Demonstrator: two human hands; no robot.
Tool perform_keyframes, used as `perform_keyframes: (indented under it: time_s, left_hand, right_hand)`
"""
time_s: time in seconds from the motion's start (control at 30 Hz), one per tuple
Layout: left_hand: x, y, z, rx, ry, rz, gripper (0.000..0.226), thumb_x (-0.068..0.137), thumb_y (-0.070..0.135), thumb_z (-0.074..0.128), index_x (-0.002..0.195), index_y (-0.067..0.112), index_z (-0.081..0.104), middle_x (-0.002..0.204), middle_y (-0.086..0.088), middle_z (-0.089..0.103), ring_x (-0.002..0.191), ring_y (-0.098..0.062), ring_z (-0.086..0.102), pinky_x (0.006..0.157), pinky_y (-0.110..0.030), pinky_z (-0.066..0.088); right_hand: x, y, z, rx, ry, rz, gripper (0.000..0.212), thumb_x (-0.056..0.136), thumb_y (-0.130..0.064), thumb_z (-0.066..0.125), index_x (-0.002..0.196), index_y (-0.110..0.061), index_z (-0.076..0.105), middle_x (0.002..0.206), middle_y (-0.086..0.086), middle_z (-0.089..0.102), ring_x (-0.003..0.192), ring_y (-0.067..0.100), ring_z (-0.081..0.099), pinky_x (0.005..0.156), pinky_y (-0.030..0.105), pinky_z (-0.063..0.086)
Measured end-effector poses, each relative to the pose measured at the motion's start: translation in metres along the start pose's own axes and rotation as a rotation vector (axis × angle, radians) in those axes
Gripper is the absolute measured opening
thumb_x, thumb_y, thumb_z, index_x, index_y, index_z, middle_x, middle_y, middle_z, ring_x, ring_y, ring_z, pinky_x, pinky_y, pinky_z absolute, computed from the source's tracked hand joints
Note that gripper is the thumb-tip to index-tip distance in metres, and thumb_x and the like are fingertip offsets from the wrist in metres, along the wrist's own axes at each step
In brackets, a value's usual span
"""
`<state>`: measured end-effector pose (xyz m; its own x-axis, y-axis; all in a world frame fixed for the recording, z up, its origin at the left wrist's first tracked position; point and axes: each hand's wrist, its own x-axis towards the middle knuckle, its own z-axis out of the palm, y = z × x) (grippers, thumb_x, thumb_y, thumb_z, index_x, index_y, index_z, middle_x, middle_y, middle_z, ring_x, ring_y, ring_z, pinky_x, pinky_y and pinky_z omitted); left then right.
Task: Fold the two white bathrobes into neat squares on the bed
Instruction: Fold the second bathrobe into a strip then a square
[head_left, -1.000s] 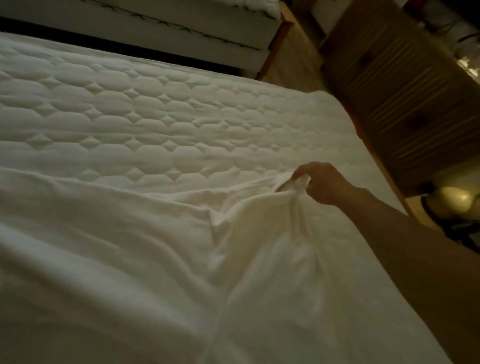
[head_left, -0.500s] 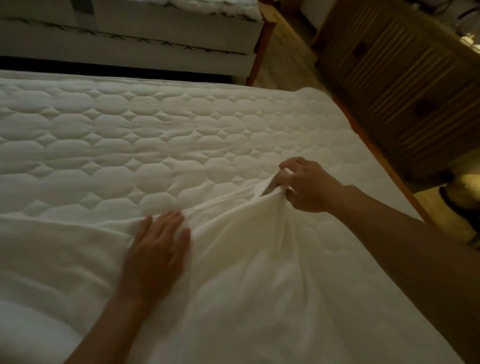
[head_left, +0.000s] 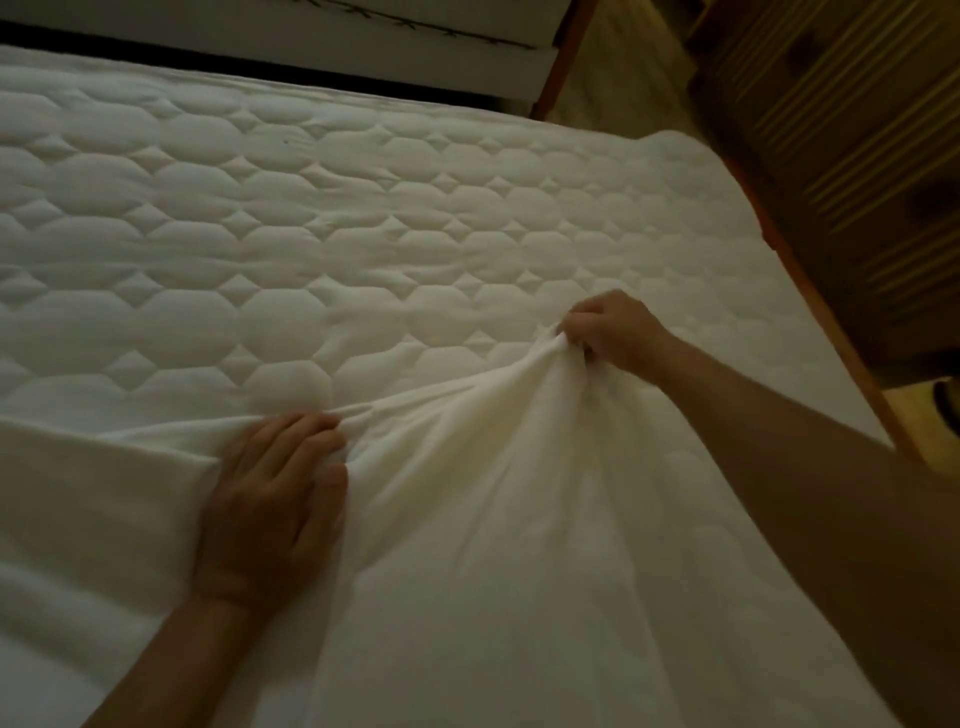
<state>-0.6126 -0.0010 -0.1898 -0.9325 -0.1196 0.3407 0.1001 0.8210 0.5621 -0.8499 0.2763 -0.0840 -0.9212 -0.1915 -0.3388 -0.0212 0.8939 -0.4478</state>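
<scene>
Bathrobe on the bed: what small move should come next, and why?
Probably the right hand should draw its bunched edge of the bathrobe outward and lay it flat, since creases fan from that grip while the left hand pins the cloth.

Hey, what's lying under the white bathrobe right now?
The quilted mattress, which shows bare beyond the bathrobe. The left hand rests on top; the right hand grips an edge. Anything else beneath the cloth is covered.

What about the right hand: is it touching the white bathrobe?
Touching. The head view shows the right hand gripping a bunched fold of the bathrobe.
</scene>
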Motion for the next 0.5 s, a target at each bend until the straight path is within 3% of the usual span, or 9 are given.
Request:
perform_keyframes:
  time_s: [0.03,0.1,0.2,0.27,0.33,0.4,0.5]
  left_hand:
    - [0.0,-0.001,0.0,0.009,0.0,-0.003,0.049,0.102,0.036,0.037,0.111,0.005,0.074,0.126,-0.014,0.069,0.12,-0.037,0.062,0.109,-0.053,0.042]
    - [0.0,0.0,0.001,0.022,0.004,0.013,0.051,0.102,0.04,0.037,0.111,0.005,0.074,0.126,-0.013,0.069,0.121,-0.037,0.061,0.108,-0.053,0.043]
    - [0.001,0.0,0.0,0.02,-0.008,0.011,0.051,0.102,0.042,0.037,0.112,0.007,0.073,0.127,-0.011,0.069,0.122,-0.036,0.06,0.108,-0.053,0.042]
    - [0.001,0.001,-0.002,0.003,-0.006,0.028,0.051,0.103,0.042,0.036,0.112,0.007,0.073,0.126,-0.01,0.069,0.121,-0.036,0.06,0.107,-0.054,0.043]
    - [0.001,0.0,-0.001,-0.004,-0.005,0.041,0.05,0.103,0.041,0.035,0.112,0.008,0.072,0.126,-0.01,0.069,0.12,-0.035,0.061,0.107,-0.052,0.043]
    - [0.001,-0.001,-0.002,-0.002,0.0,0.048,0.047,0.102,0.039,0.037,0.111,0.009,0.073,0.125,-0.01,0.069,0.119,-0.034,0.062,0.107,-0.05,0.043]
    - [0.003,-0.001,-0.003,-0.014,0.011,0.053,0.038,0.099,0.033,0.043,0.104,0.009,0.072,0.123,-0.009,0.069,0.118,-0.034,0.062,0.106,-0.05,0.044]
  right_hand:
    - [-0.002,0.009,0.005,0.166,0.047,0.026,0.033,0.074,-0.035,0.061,0.063,-0.004,0.062,0.06,0.003,0.055,0.059,0.016,0.051,0.063,0.032,0.042]
    - [-0.002,0.018,0.015,0.2,0.162,-0.002,0.05,0.087,-0.044,0.067,0.057,-0.006,0.055,0.054,0.002,0.048,0.052,0.015,0.045,0.06,0.03,0.038]
    - [0.013,0.008,0.012,-0.204,0.191,-0.066,0.068,0.092,-0.068,0.049,0.05,-0.015,0.044,0.052,0.0,0.046,0.051,0.016,0.045,0.061,0.032,0.036]
    - [0.027,-0.005,0.005,-0.502,0.173,-0.041,0.072,0.089,-0.079,0.033,0.066,-0.016,0.059,0.075,0.006,0.063,0.077,0.023,0.062,0.072,0.034,0.043]
    - [0.037,-0.012,0.011,-0.648,0.201,-0.025,0.077,0.089,-0.08,0.03,0.099,-0.015,0.07,0.108,0.013,0.069,0.103,0.032,0.064,0.082,0.038,0.045]
    - [0.038,-0.015,0.03,-0.634,0.229,0.015,0.08,0.091,-0.078,0.032,0.114,-0.011,0.069,0.118,0.016,0.067,0.11,0.035,0.062,0.083,0.038,0.044]
    - [0.036,-0.01,0.04,-0.311,0.339,0.171,0.079,0.09,-0.078,0.036,0.121,-0.008,0.059,0.119,0.018,0.066,0.112,0.036,0.061,0.084,0.039,0.044]
